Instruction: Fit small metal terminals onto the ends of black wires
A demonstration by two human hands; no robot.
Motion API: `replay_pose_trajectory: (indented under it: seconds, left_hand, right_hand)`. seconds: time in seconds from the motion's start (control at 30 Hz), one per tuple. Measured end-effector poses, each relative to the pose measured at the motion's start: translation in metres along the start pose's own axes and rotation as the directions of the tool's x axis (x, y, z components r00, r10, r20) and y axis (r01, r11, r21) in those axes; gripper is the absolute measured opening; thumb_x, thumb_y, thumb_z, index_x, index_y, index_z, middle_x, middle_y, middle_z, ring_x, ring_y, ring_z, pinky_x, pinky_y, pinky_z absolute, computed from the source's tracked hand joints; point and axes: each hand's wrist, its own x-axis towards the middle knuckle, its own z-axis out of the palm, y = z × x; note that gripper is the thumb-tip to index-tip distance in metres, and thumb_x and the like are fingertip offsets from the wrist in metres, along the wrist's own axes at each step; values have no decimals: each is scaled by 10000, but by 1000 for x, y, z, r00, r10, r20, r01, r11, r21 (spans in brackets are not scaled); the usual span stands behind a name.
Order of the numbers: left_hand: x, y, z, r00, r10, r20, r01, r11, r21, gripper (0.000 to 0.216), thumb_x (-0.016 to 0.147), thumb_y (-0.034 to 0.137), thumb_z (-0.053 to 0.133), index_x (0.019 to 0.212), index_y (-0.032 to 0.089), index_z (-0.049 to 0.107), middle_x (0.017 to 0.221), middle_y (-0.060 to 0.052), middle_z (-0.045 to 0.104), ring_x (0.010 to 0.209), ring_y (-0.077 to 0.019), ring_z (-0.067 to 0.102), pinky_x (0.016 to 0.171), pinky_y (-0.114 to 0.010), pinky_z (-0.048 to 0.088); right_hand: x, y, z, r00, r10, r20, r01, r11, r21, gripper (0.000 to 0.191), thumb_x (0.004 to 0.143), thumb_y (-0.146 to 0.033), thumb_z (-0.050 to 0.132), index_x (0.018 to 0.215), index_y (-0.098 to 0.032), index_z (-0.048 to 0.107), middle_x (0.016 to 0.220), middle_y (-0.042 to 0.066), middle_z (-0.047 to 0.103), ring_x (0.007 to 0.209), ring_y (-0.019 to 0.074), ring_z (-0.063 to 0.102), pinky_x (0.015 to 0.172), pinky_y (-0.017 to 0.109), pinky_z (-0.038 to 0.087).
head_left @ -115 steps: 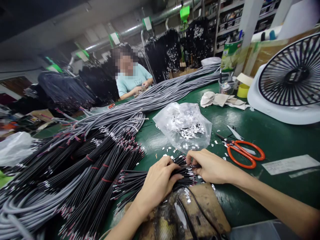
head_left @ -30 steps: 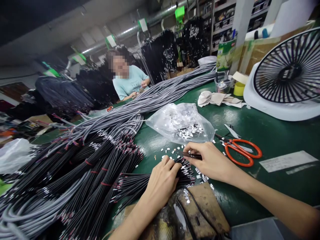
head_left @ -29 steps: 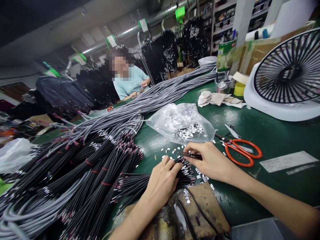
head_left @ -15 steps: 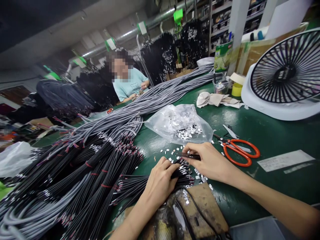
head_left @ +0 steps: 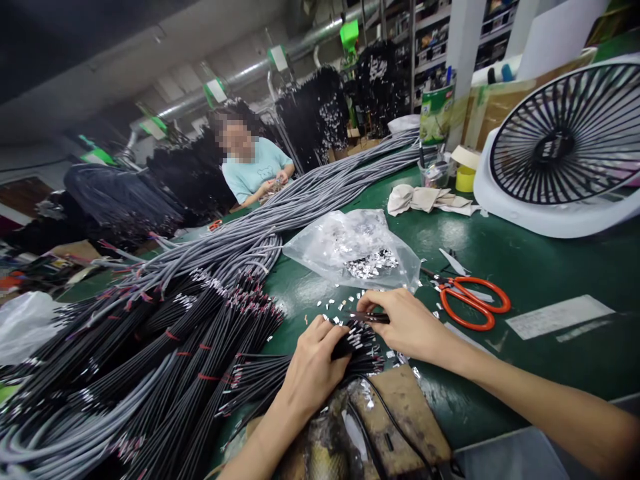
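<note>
My left hand (head_left: pixel 315 367) is closed, fingers curled over the black cables (head_left: pixel 260 373) near their silver-wrapped ends. Just to its right, my right hand (head_left: pixel 410 323) pinches dark tweezers (head_left: pixel 369 317), whose tips point left toward the fingers of my left hand. The tips lie close above the cable ends, and whether they grip a piece is too small to tell. Small silver foil pieces (head_left: pixel 330 304) are scattered on the table beyond my hands. Behind them lies a clear plastic bag (head_left: pixel 325 247) holding many more such pieces.
Orange-handled scissors (head_left: pixel 473 303) and a paper strip (head_left: pixel 560 317) lie to the right, below a white fan (head_left: pixel 560 143). Bundled black cables (head_left: pixel 185 400) and long grey cables (head_left: pixel 320 190) cover the left. A stained board (head_left: pixel 410 413) is in front; a co-worker (head_left: pixel 255 170) sits across.
The whole view has shifted slightly left. Both my hands keep nearly the same hold and place over the cables. The co-worker's hands have come closer together.
</note>
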Motion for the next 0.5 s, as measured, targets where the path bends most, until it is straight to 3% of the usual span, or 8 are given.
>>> replay_pose_trajectory:
  seconds: [0.1,0.23,0.4,0.5]
  left_hand:
    - [1,2,-2,1000,-7,-5,7,1000,5,201,679,28,561,826,156,611,681,-25,561,697,-177,463,586,-270,392]
    - [2,4,-4,995,-65,71,62,997,52,167,662,25,589,757,156,629,673,-28,550,703,-184,464,596,-282,403]
    - [3,7,-6,979,-99,177,86,993,78,116,745,102,558,818,153,632,742,-53,568,750,-202,473,622,-309,426]
    - [2,8,-6,977,-106,185,99,994,48,82,773,127,532,801,147,607,781,-62,571,788,-211,470,658,-329,429]
  right_hand:
    - [0,2,6,999,1,53,-1,1000,1,241,647,-70,523,817,-221,603,815,-5,670,796,172,608,718,265,422]
    - [0,4,13,996,32,82,-33,999,21,246,660,-88,528,847,-219,623,821,11,672,806,184,607,745,289,423]
    - [3,7,15,993,48,110,-55,996,66,222,670,-84,537,829,-194,646,796,29,671,779,175,610,700,265,440]
    - [6,4,13,992,58,110,-70,992,104,173,698,-114,548,824,-171,652,761,36,674,735,165,617,664,257,456]
